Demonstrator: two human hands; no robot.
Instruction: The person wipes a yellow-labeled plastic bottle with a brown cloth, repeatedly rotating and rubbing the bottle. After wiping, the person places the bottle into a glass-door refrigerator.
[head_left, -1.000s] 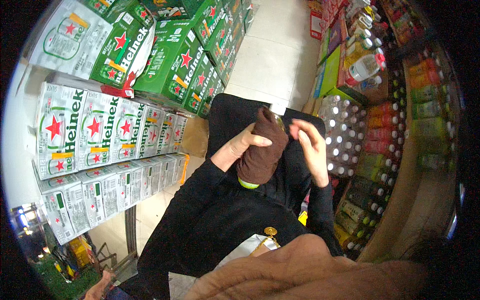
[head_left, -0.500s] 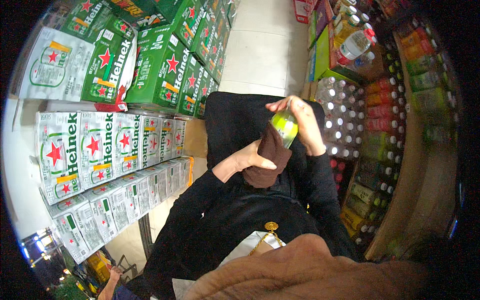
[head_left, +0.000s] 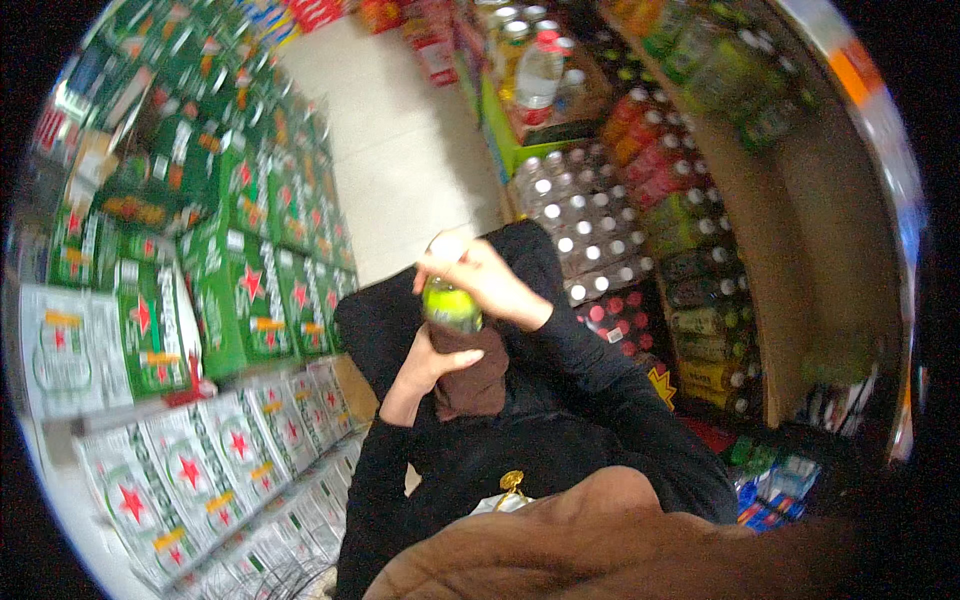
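Observation:
A clear bottle with a yellow-green label [head_left: 452,308] stands in front of my body, its lower part wrapped in a dark brown cloth [head_left: 472,378]. My left hand [head_left: 428,366] is closed round the wrapped bottle, with the thumb lying across the cloth. Over the bottle's top, my right hand [head_left: 492,284] has its fingers closed about the neck. They hide the cap, and motion blurs the fingertips.
On the left, green cartons [head_left: 240,280] and silver-white cartons [head_left: 190,470] are stacked. Rows of white-capped bottles [head_left: 575,225] stand to the right, beside a wooden shelf edge [head_left: 745,260]. A pale tiled floor [head_left: 395,150] runs ahead, and a large red-capped bottle [head_left: 540,82] stands on a green box.
The view has swung, so the surroundings appear shifted. My right hand has gone from the bottle's side to its top. The bottle leans less, while my left hand still grips the cloth.

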